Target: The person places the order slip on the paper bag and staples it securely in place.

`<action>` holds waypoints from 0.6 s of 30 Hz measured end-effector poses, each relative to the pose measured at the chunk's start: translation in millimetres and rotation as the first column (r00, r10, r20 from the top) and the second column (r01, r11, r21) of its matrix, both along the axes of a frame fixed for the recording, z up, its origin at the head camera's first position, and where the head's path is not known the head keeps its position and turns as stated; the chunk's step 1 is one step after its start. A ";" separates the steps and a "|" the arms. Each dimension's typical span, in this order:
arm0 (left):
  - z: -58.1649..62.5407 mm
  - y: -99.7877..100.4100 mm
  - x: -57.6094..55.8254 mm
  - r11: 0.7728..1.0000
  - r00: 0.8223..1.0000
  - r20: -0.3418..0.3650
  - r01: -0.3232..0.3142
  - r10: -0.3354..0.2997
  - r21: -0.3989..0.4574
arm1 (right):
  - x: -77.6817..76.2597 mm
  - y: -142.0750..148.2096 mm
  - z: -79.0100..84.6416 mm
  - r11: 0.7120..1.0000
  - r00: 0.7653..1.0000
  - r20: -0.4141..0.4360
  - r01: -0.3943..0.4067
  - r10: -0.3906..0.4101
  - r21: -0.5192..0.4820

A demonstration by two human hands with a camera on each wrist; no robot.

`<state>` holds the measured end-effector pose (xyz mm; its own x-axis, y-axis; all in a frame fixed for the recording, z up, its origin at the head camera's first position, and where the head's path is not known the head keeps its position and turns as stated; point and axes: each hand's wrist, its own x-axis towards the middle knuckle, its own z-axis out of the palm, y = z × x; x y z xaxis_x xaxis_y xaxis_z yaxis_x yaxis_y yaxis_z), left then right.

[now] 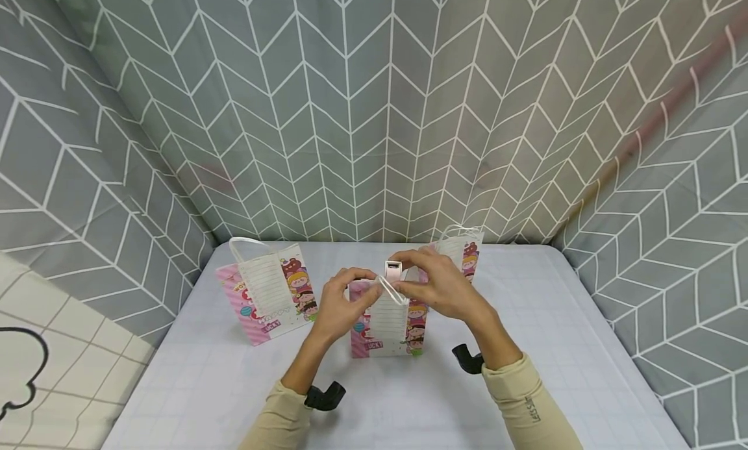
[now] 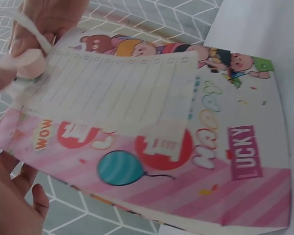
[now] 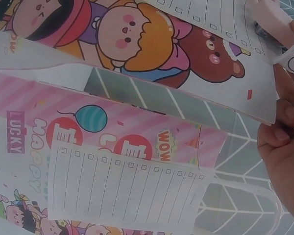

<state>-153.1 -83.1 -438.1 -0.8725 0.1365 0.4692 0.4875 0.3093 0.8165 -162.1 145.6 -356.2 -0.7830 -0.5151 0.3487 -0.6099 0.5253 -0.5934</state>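
In the middle of the head view stands a pink-and-white paper gift bag [image 1: 388, 326] with cartoon figures. A lined checklist sheet [image 2: 122, 88] lies against its front. My left hand [image 1: 345, 300] grips the bag's top left edge near its white cord handles [image 1: 393, 290]. Over the top edge sits a small pale pink device [image 1: 393, 269], which looks like a mini stapler. My right hand [image 1: 441, 282] holds it between thumb and fingers. Close up, the device's rounded pink end [image 2: 32, 63] sits by the sheet's top. The right wrist view cuts it off at the corner.
Two similar gift bags with checklist sheets stand on the white-covered table [image 1: 526, 346]: one at the left [image 1: 269, 294] and one behind at the right [image 1: 470, 249]. A grey chevron-patterned curtain [image 1: 368, 112] surrounds the table at the back and sides.
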 end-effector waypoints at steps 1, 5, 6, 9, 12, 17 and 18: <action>0.7 -1.6 -0.3 1.000 1.000 0.003 0.014 -0.014 -0.015 | 0.0 -0.4 0.0 1.000 1.000 -0.005 -0.005 0.005 0.000; 4.8 -6.6 -1.4 0.995 0.998 0.002 0.056 -0.056 -0.086 | 0.9 -2.8 -0.4 1.000 0.999 -0.023 -0.022 0.022 -0.006; 5.8 -7.3 -1.2 0.993 0.998 0.003 0.058 -0.058 -0.099 | 1.3 -3.6 -0.4 1.000 0.999 -0.025 -0.026 0.026 -0.008; 6.8 -7.2 -0.8 0.992 0.999 -0.014 0.047 -0.049 -0.116 | 2.7 -4.6 -0.3 1.000 1.000 -0.020 -0.024 0.024 -0.004; 7.3 -6.8 -1.0 0.992 0.999 -0.032 0.030 -0.034 -0.126 | 3.0 -4.9 0.5 1.000 1.000 -0.003 -0.017 0.017 -0.003; 7.2 -5.7 -1.5 0.991 0.998 -0.063 -0.005 -0.003 -0.136 | 2.5 -5.1 2.5 1.000 0.999 0.040 -0.004 0.002 0.029; 7.0 -5.4 -1.6 0.990 0.998 -0.068 -0.011 0.001 -0.137 | 2.4 -5.3 2.8 0.999 0.999 0.049 -0.007 0.005 0.041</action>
